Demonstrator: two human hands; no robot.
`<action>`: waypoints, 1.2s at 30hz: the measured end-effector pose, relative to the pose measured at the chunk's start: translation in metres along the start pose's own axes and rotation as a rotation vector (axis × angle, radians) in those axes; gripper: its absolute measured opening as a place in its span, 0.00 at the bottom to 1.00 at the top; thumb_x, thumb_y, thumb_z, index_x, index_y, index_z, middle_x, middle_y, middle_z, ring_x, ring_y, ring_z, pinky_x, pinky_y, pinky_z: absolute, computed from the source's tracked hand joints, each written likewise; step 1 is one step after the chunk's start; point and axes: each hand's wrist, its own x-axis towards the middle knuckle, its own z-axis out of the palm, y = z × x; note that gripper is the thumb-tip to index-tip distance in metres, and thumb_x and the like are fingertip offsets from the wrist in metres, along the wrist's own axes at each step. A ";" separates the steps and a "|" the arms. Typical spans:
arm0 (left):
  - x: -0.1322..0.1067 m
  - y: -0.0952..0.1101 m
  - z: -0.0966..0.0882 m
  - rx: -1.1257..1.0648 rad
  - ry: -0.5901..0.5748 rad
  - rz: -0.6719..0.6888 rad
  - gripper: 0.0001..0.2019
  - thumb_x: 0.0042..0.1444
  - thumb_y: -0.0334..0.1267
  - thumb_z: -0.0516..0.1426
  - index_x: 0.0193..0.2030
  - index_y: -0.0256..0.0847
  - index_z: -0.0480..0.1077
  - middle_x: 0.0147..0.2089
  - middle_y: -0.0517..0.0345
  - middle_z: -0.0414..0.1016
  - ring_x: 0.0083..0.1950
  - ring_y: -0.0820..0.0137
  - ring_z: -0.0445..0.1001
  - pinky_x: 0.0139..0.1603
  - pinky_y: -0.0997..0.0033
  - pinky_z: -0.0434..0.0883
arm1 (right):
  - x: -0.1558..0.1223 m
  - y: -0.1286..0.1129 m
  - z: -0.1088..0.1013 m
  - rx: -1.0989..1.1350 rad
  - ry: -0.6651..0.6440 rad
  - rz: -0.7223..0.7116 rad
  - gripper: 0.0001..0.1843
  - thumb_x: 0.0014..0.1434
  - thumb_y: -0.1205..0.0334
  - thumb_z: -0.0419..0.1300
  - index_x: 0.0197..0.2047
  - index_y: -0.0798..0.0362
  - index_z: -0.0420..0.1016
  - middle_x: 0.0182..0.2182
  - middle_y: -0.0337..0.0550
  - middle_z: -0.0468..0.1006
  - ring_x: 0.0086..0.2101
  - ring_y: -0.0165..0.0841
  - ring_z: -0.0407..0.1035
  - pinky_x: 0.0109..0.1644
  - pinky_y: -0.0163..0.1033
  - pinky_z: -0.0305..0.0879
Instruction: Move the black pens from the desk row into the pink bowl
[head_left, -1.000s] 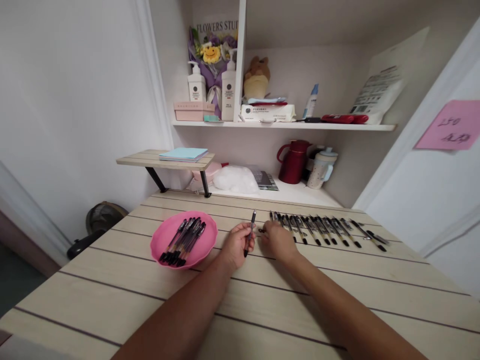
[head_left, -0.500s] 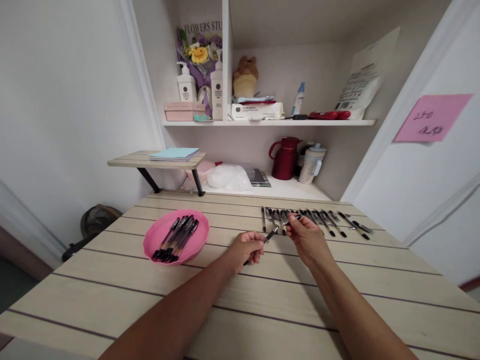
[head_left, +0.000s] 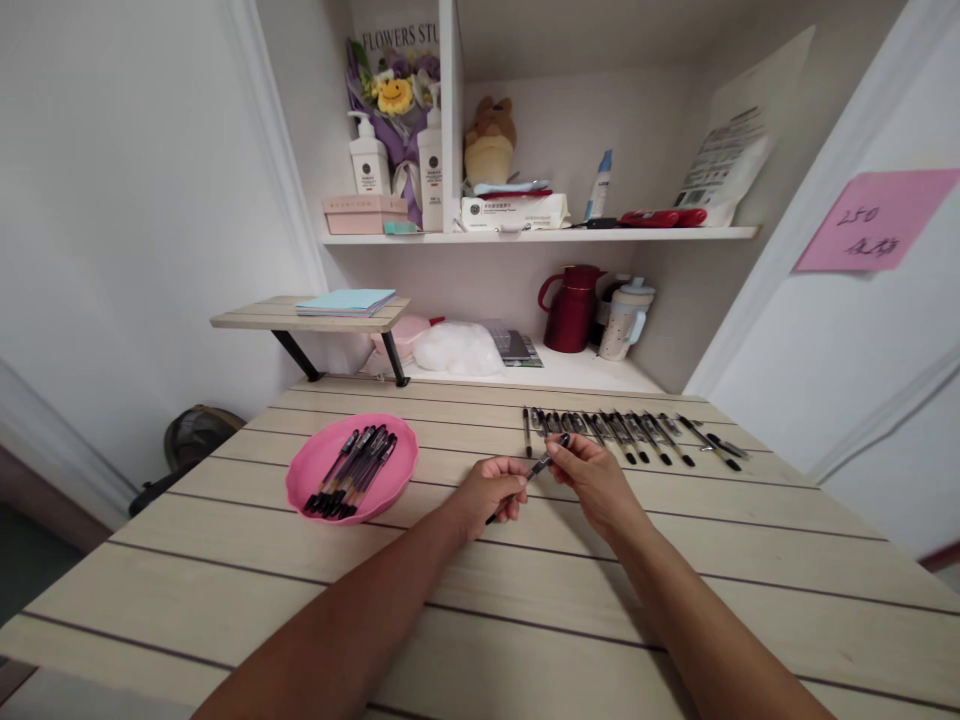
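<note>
Over the middle of the table, my left hand (head_left: pixel 491 497) is closed around the barrel of a black pen (head_left: pixel 538 467). The fingertips of my right hand (head_left: pixel 592 482) pinch its upper end, where the black cap (head_left: pixel 564 440) sits on the barrel. The pen slants up to the right, and part of it is hidden by my fingers. Behind my right hand, several black pens (head_left: pixel 631 437) lie side by side in a row. To the left of my hands, a pink bowl (head_left: pixel 306 468) with a wavy rim holds a bundle of similar pens (head_left: pixel 358 470).
A small raised shelf (head_left: pixel 247 316) bearing blue paper (head_left: pixel 346 302) stands at the back left. Against the back wall are a red jug (head_left: pixel 571 312), a pale cup (head_left: pixel 625 322) and a white plastic bag (head_left: pixel 457 350). A pink note (head_left: pixel 877 222) is stuck on the right.
My right hand has moved left and down toward my left hand. The cap, apart from the barrel before, is now on the pen. The view has shifted slightly.
</note>
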 end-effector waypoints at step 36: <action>-0.048 0.115 -0.076 0.428 0.767 0.393 0.13 0.43 0.37 0.57 0.37 0.36 0.70 0.26 0.61 0.70 0.24 0.78 0.64 0.27 0.77 0.60 | -0.006 0.030 0.004 -0.184 -0.003 0.132 0.23 0.47 0.43 0.58 0.32 0.58 0.72 0.22 0.41 0.71 0.19 0.25 0.61 0.21 0.31 0.54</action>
